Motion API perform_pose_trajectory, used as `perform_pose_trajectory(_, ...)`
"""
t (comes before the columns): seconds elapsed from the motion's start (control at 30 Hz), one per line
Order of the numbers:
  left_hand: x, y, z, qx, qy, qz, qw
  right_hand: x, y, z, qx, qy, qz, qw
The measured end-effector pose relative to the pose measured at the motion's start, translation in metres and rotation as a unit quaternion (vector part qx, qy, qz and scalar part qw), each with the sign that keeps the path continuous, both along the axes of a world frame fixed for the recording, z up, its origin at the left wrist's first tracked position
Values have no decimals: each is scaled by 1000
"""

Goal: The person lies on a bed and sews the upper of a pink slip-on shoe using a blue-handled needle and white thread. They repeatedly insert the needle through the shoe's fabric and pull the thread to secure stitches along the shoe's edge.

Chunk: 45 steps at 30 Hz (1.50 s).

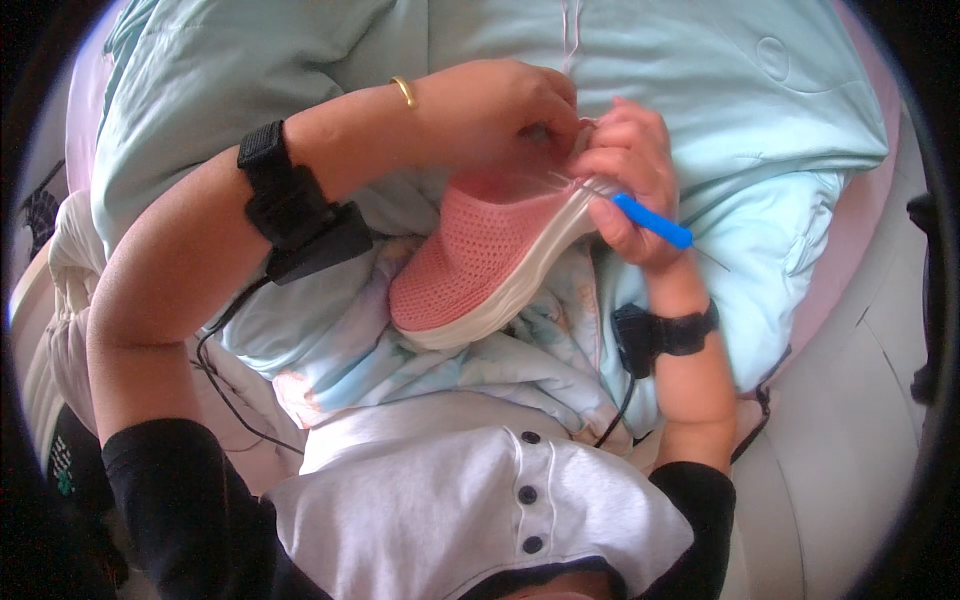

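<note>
A pink crocheted shoe (480, 247) with a thick white sole (480, 330) lies tilted over my lap, its toe towards the lower left. My right hand (634, 172) grips its raised end, together with a blue-handled hooked tool or awl (652, 220). The tool's thin metal shaft points left over the shoe's rim, and a thin metal piece extends from the handle's other end. My left hand (536, 112) is curled above the shoe opening, its fingertips pinching pale pink yarn (587, 121) that spans to my right hand. More yarn runs up over the light blue cloth.
Light blue padded fabric (750, 97) covers my lap, with a patterned cloth (480, 382) beneath the shoe. Black straps with devices (300, 202) sit on both forearms, and their cables (225, 405) trail towards my body. Pale floor tiles (855, 390) show at the right.
</note>
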State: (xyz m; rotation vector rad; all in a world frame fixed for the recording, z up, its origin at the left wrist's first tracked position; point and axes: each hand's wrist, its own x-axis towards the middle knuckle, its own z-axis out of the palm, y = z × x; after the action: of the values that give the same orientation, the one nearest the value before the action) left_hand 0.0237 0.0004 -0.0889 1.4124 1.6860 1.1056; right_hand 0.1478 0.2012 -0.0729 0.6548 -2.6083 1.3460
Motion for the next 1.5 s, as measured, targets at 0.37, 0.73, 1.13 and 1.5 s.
perform_pose_trajectory(0.37,-5,-3,-1,-42,-1,59,997,1,1,-1,1,-14,-1,1000)
perform_pose_trajectory(0.73,-11,-3,3,-75,-25,36,996,2,0,3,13,-17,-6,1000)
perform_pose_trajectory(1.13,-42,-2,3,20,200,124,972,-2,0,10,24,-22,11,999)
perform_pose_trajectory(1.5,-62,-4,10,-147,-142,222,953,3,1,5,-8,-39,0,999)
